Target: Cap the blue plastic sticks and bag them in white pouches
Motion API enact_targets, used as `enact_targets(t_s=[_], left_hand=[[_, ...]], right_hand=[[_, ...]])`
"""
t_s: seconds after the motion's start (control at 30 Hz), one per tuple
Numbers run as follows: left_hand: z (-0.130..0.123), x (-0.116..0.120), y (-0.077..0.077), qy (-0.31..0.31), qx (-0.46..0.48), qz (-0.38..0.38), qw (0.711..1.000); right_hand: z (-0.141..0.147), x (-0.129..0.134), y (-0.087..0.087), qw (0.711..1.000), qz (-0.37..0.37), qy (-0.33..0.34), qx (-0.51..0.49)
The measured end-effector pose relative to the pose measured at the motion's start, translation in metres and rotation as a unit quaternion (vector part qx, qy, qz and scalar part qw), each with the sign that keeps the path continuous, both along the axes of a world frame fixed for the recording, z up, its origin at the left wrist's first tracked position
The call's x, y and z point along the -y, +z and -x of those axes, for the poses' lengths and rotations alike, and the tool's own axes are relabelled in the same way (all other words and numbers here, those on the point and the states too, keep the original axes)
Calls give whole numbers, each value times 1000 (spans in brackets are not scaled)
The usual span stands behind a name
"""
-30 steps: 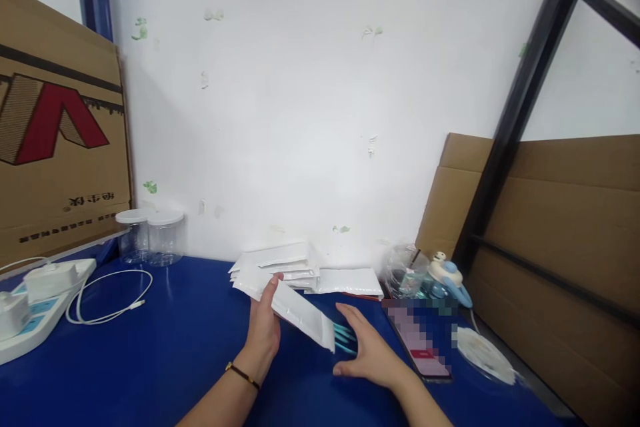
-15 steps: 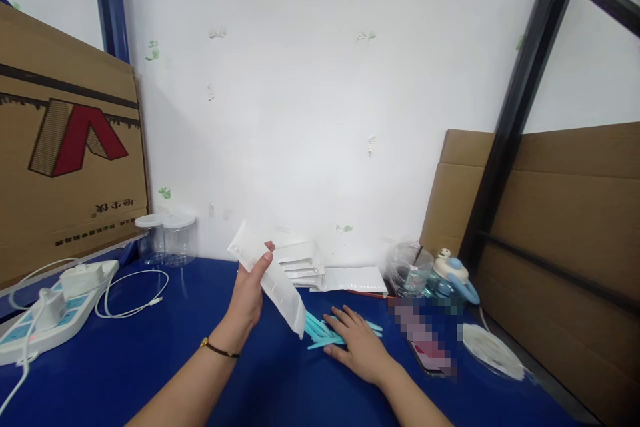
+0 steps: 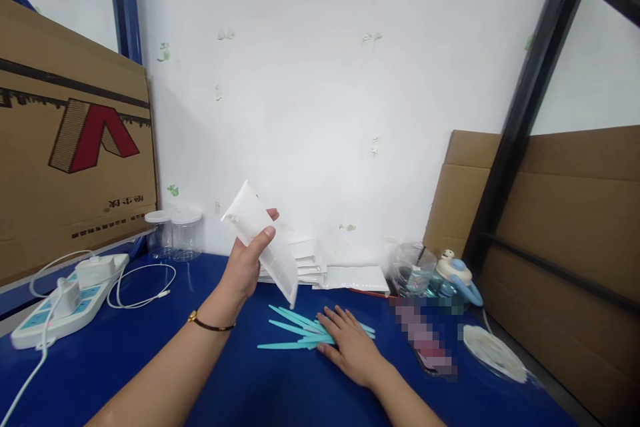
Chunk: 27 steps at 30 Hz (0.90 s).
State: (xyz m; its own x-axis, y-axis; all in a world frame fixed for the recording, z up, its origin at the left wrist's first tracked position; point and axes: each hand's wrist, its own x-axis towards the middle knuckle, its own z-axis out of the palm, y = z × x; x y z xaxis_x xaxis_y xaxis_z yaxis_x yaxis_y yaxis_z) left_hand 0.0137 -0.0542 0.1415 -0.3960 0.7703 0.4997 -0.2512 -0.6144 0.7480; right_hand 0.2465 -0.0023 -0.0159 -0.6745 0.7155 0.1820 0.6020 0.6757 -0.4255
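L hand (image 3: 245, 265) pinching oblong white pouch (image 3: 278, 268), R hand (image 3: 351, 347) spread o/ slim tapered teal sticks (image 3: 309, 337).

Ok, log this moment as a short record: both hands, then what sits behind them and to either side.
Left hand: grips a white pouch, held tilted
Right hand: fingers spread over turquoise sticks
Surface: blue tabletop
Behind: stacked white pouches
Left side: power strip, white cable, two lidded clear jars
Right side: smartphone, partly pixelated
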Motion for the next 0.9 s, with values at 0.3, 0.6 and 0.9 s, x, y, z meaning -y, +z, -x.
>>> enact_targets(t_s=[0.3,0.6,0.9], left_hand=[[-58,-13,-57,-101,205,58,972],[-8,-36,-104,-67,-15,218,974],[-3,-33,-113,-66,4,295,953]], right_hand=[[14,16,47,734,389,-70,-552],[-84,-55,60,701,147,-225,-661],[-65,-38,65,709,212,-170,-651]])
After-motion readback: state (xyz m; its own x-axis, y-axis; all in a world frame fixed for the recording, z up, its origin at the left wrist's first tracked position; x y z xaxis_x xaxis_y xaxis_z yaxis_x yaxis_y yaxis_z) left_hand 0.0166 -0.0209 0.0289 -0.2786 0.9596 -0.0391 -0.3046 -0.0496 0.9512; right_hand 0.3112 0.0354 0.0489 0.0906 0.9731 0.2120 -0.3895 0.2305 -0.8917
